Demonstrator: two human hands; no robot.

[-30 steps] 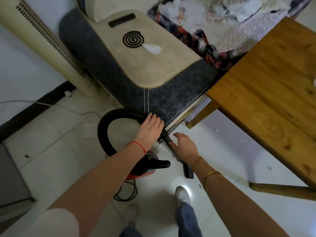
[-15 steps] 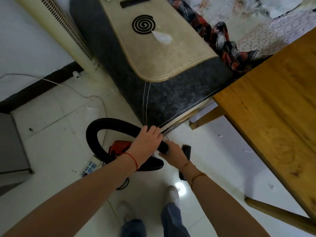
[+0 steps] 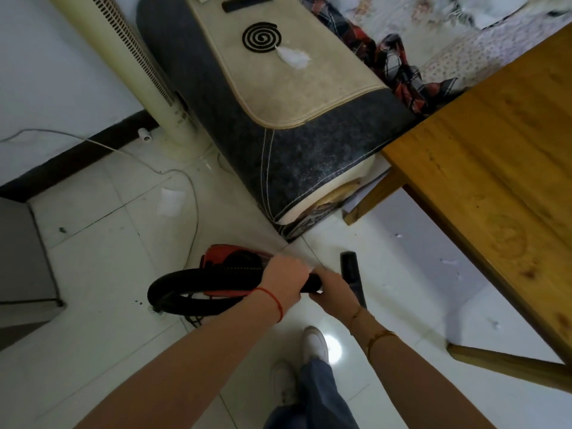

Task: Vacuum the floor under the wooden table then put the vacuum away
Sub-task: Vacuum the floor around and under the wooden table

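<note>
A small red and black vacuum point(image 3: 230, 257) sits on the white tile floor in front of me. Its ribbed black hose point(image 3: 198, 281) loops out to the left and back across the body. My left hand point(image 3: 284, 279) is closed around the hose near its end. Just to the right, my right hand point(image 3: 333, 291) grips the hose end where the black nozzle tube point(image 3: 352, 275) joins it. The nozzle points away from me toward the wooden table point(image 3: 495, 168) at the right.
A grey and beige sofa arm point(image 3: 278, 97) stands ahead with a mosquito coil point(image 3: 261, 37) on it. A tower fan point(image 3: 136, 72) stands by the wall, with a white cord point(image 3: 173, 174) across the floor. Paper scraps point(image 3: 448, 262) lie under the table. My feet point(image 3: 314, 343) are below.
My hands closed on the hose and pulled it back from the sofa. The hose loop dropped lower and flatter, and the nozzle swung round to point away from me.
</note>
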